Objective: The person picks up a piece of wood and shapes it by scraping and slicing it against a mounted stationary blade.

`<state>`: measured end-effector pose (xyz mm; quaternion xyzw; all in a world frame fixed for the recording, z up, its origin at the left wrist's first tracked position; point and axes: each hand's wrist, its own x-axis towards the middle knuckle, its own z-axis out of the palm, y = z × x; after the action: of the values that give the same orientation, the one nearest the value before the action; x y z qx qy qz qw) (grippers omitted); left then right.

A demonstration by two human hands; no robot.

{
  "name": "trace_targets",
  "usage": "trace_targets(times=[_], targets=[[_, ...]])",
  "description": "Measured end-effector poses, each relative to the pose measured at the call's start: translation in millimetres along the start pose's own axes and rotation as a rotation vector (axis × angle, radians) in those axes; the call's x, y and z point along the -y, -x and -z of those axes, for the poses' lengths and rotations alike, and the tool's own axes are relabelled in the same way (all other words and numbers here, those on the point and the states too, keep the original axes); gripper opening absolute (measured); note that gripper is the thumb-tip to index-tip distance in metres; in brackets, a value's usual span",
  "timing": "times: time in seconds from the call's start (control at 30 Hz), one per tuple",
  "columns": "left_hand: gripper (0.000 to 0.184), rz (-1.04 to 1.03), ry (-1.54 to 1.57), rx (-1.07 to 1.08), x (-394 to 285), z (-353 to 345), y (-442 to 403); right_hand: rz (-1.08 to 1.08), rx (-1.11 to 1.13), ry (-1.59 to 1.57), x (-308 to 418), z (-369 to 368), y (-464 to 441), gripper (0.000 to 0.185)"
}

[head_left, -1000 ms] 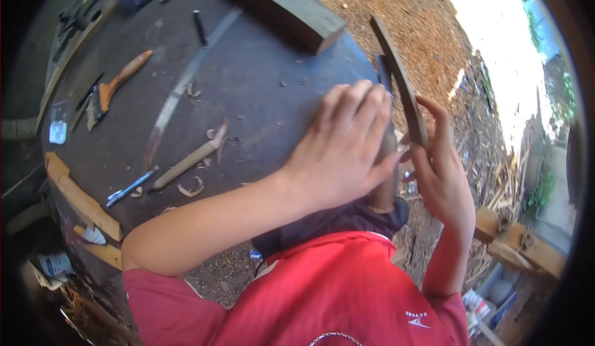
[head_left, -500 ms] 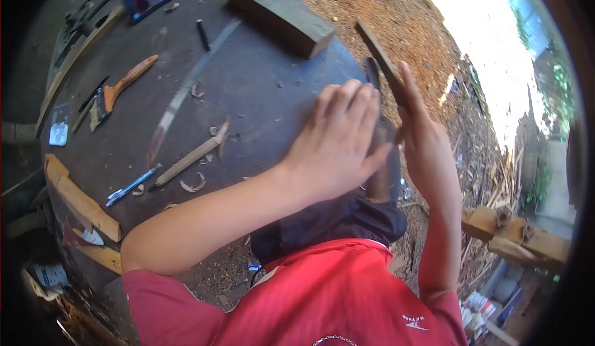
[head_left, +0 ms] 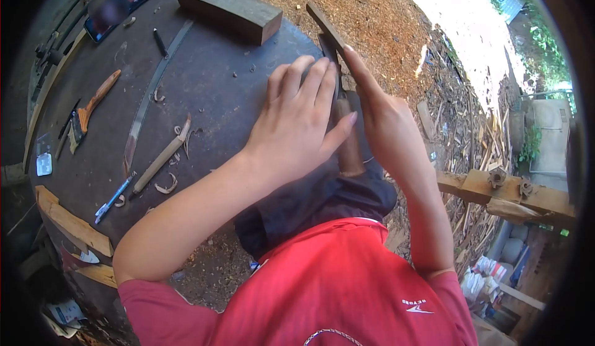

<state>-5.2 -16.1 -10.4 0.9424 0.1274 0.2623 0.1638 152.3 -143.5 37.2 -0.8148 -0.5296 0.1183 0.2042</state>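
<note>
Left hand (head_left: 299,110) lies near a wooden block (head_left: 226,11)

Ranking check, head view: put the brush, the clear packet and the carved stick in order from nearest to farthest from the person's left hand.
From the left hand:
1. Carved stick: on the table, left of the hand.
2. Brush: farther left, past the stick.
3. Clear packet: farthest left, near the table's edge.
</note>
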Motion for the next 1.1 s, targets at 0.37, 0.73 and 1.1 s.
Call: trace_targets(times=[0.37,0.73,1.1], targets=[[0.075,0.055,0.024,0.039,0,0,-3,-0.337,0.027,-0.108,-1,51,115,0.065],[0.074,-0.003,-0.081,0.036,3,2,-2,0.082,-0.044,-0.063,-13,-1,-23,0.06],[0.074,-0.015,-0.081,-0.002,4,1,-2,-0.051,0.055,-0.106,14,15,-3,0.065]])
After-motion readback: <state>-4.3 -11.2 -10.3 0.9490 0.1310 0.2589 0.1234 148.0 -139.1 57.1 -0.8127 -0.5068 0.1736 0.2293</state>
